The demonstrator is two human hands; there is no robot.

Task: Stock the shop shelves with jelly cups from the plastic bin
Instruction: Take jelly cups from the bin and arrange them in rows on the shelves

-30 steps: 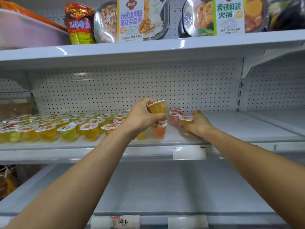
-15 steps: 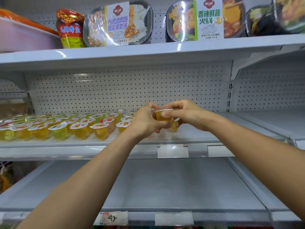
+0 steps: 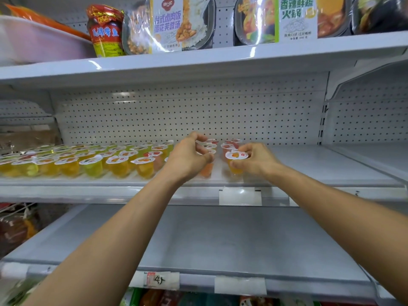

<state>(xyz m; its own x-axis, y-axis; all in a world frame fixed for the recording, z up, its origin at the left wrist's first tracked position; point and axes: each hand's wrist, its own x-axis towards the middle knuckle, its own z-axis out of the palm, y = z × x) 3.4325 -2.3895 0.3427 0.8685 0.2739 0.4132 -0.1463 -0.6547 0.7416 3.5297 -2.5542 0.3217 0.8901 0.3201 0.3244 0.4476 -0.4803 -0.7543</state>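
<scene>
Shop shelf (image 3: 320, 166), right hand (image 3: 257, 161) fingers gripping upright jelly cup (image 3: 236, 155), lid up, left hand (image 3: 187, 157) loosely curled, empty

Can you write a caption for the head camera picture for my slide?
The right hand holds a jelly cup at the shelf, right of the stocked rows; the left hand holds nothing.
</scene>
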